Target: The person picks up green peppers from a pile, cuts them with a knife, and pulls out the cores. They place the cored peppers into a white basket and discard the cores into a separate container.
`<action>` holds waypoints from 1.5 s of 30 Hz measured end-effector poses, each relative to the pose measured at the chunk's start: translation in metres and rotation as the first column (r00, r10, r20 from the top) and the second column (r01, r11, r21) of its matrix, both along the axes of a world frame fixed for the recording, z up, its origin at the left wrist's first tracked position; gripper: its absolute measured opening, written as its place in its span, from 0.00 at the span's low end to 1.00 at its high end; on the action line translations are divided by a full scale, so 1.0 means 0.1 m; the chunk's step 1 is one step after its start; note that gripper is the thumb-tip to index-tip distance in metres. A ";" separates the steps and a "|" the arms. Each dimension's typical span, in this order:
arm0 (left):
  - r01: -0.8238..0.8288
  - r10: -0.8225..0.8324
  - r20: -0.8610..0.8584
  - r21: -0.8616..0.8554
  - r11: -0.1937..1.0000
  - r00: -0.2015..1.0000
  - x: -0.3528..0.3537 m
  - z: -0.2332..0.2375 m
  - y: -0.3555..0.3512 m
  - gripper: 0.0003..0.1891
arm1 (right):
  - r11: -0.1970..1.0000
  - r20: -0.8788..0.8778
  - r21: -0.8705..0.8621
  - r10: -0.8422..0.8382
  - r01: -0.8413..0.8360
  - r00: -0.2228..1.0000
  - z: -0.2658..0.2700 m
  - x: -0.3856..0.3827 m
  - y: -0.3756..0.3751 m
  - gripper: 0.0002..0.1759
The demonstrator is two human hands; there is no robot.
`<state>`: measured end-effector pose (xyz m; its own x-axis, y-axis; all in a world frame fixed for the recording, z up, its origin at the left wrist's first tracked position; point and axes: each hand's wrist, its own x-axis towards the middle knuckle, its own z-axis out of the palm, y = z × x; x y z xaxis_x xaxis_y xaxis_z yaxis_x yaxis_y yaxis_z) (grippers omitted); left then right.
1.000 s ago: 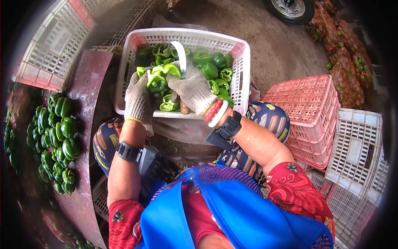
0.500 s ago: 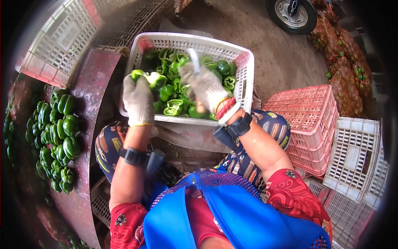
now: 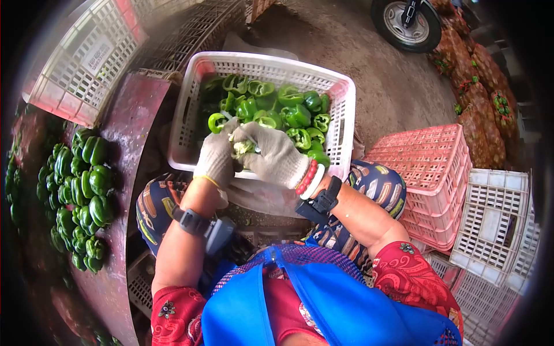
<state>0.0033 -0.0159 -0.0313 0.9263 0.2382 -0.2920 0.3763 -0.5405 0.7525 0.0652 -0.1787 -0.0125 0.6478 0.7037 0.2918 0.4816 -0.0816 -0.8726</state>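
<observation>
Beyond my blue garment (image 3: 346,294), my gloved left hand (image 3: 216,157) and right hand (image 3: 273,155) meet over the near rim of the white crate (image 3: 266,59). My right fingers are curled closed against a pale pepper piece (image 3: 244,147); I cannot tell whether my partly hidden left fingers pinch it. Cut green peppers (image 3: 296,116) lie inside the crate. Whole peppers (image 3: 100,180) cover part of the surface (image 3: 128,135) on my left; pink crates (image 3: 418,151) stand right. Farther off is a wheel (image 3: 398,17).

Fairly bright centre, dark curved fisheye edges.
</observation>
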 end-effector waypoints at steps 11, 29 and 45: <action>-0.477 0.509 -0.082 -0.503 0.721 0.857 0.16 0.12 0.17 0.35 | 0.972 -0.867 -0.151 -0.217 0.179 0.449 0.37 0.32 -0.12 0.29; -0.193 0.326 -0.077 -0.922 0.337 0.942 -0.03 0.23 -0.22 0.10 | 0.971 -0.689 -0.116 -0.232 0.211 0.687 0.26 0.15 -0.01 0.22; 0.011 0.180 0.071 -0.950 0.312 0.981 -0.11 0.50 -0.05 0.16 | 0.956 -0.957 0.290 0.289 0.037 0.032 0.36 0.20 -0.25 0.14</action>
